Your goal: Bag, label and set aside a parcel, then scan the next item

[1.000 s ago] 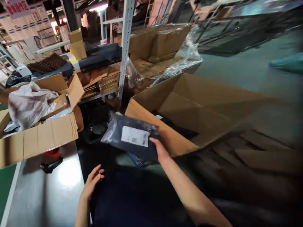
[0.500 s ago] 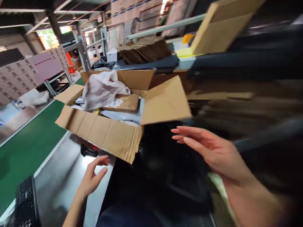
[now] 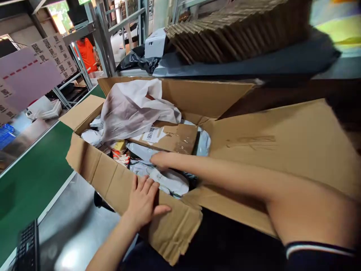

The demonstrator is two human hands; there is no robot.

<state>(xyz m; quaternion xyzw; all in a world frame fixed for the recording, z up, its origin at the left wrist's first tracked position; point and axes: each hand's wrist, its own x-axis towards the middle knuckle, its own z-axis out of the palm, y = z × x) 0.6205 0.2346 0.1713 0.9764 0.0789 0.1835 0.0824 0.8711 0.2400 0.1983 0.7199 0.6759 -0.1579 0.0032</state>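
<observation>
A large open cardboard box (image 3: 175, 229) holds a mix of parcels. My left hand (image 3: 143, 203) lies flat on its near flap, fingers spread and pointing inward. Reaching in from the right, my right hand (image 3: 160, 159) is among pale plastic mailer bags (image 3: 166, 180); its fingers are hidden, so I cannot tell whether they grip anything. Just beyond it sits a brown carton (image 3: 177, 138) with a white label. A crumpled white sheet (image 3: 129, 109) covers the box's far left contents. An orange-and-white packet (image 3: 121, 157) and a small yellow item (image 3: 119, 146) lie near the left flap.
Along the left runs a green conveyor belt (image 3: 31, 188), with a black keyboard (image 3: 28, 244) beside a metal table (image 3: 76, 226). Behind the box, a shelf carries a row of flat cardboard pieces (image 3: 239, 34) and a white device (image 3: 155, 43). A person in orange (image 3: 87, 54) is farther back.
My right hand has moved left from the air beside the box to inside it. My left hand has come up onto the near flap. The box appears nearer and larger.
</observation>
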